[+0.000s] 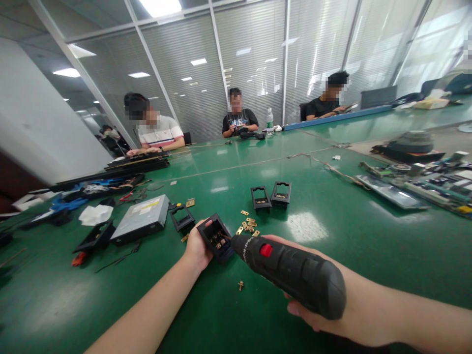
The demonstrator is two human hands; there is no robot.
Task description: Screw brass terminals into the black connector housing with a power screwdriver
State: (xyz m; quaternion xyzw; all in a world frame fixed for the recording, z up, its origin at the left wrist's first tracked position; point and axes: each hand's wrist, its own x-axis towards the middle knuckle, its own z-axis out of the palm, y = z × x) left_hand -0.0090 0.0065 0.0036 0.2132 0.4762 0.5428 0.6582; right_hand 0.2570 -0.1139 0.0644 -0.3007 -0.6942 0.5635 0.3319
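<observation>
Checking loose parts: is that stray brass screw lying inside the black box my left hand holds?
No, the brass screw lies on the green table, apart from the black box in the left hand.

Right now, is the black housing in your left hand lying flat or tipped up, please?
Tipped up: the left hand tilts the black housing off the table toward the electric screwdriver.

Ceiling lights (160, 7) are shining over a long green table (332, 236). Glass walls with closed blinds (250, 59) are enclosing the room, and a white wall (33, 113) is standing at the left.
</observation>
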